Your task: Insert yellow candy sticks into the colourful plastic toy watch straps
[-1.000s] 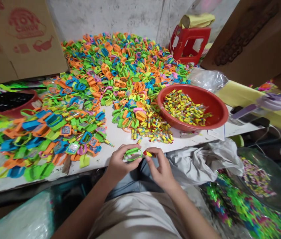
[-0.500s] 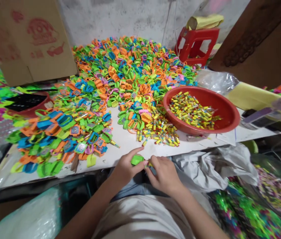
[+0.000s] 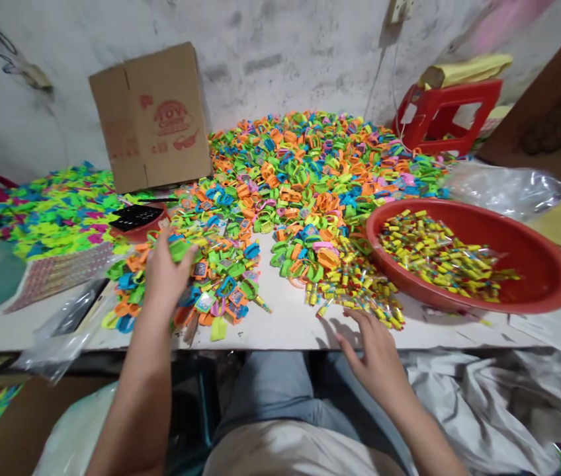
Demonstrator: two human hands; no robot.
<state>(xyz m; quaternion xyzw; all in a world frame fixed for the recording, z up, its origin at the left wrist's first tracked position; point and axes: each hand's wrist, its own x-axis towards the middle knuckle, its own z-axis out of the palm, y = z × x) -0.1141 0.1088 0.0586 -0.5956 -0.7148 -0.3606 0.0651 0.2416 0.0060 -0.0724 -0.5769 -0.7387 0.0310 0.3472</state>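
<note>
My left hand (image 3: 165,274) is over the left heap of toy watches (image 3: 233,264), thumb and fingers around a green toy watch (image 3: 180,250). That heap is a mix of orange, blue, green and yellow bands, some with square printed faces. My right hand (image 3: 372,345) hovers at the table's front edge, fingers apart and holding nothing. Just beyond its fingertips lies a loose pile of small clear tubes with yellow labels (image 3: 360,284). More such tubes fill part of a red basin (image 3: 541,277) to the right.
A large mound of toy watches (image 3: 305,152) covers the back of the table. A cardboard box (image 3: 161,119) stands at back left, beside a small red basin (image 3: 144,231) holding black pieces. At back right are a red stool (image 3: 452,119) and clear plastic bags (image 3: 509,188).
My hands were together at the table edge around the green toy watch. The left has carried it to the left heap; the right has moved right and opened. My view has turned left.
</note>
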